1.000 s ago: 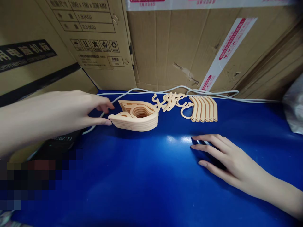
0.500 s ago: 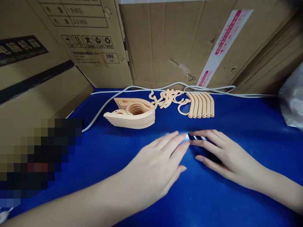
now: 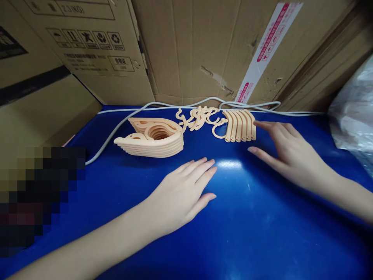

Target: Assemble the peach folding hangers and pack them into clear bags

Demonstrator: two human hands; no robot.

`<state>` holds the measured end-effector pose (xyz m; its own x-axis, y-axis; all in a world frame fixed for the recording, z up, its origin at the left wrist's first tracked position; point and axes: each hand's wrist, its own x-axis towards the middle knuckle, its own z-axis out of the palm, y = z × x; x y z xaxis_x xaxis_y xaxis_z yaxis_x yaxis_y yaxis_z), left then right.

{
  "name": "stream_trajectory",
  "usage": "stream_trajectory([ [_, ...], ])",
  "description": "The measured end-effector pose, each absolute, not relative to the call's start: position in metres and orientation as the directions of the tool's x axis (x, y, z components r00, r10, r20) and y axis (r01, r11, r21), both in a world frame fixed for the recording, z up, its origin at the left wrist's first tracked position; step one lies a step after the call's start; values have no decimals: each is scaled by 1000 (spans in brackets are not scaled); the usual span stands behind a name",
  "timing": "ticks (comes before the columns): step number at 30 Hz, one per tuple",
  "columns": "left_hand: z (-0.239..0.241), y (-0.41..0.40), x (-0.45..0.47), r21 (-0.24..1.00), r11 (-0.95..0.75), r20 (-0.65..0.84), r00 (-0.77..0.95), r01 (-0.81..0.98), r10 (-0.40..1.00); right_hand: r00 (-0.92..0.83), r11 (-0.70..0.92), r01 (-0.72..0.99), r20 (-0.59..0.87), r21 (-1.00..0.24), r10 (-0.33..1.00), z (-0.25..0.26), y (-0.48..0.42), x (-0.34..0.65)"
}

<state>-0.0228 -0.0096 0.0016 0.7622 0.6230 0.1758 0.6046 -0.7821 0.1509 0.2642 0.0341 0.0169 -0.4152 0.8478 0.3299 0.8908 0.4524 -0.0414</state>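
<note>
My left hand (image 3: pixel 186 190) lies open over the blue surface, fingers stretched out, holding nothing. Farther right, my right hand (image 3: pixel 291 149) is open, with thumb and fingers apart. Its index fingertip is close to the right end of a row of curved beige plastic pieces (image 3: pixel 240 126), which look like hanger arms; I cannot tell if it touches them. Left of that row is a loose pile of beige hooks (image 3: pixel 201 118), with one large hook (image 3: pixel 217 131) against the row's left side. A stack of beige folded plastic hangers (image 3: pixel 154 146) sits beyond my left hand.
Cardboard boxes (image 3: pixel 189 50) stand along the back and left of the blue tabletop (image 3: pixel 233 233). A white cable (image 3: pixel 116 126) runs behind the plastic parts and down the left. Clear plastic wrapping (image 3: pixel 352 109) bulges in at the right. A pixelated patch hides the lower left.
My right hand has moved away from my left hand, forward and right to the row of curved pieces. The left hand remains flat, and the view has shifted slightly.
</note>
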Motion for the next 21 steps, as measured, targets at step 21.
stream_trajectory([
  [21, 4, -9, -23, 175, -769, 129, 760, 615, 637, -426, 447, 894, 233, -43, 874, 11, 86, 291],
])
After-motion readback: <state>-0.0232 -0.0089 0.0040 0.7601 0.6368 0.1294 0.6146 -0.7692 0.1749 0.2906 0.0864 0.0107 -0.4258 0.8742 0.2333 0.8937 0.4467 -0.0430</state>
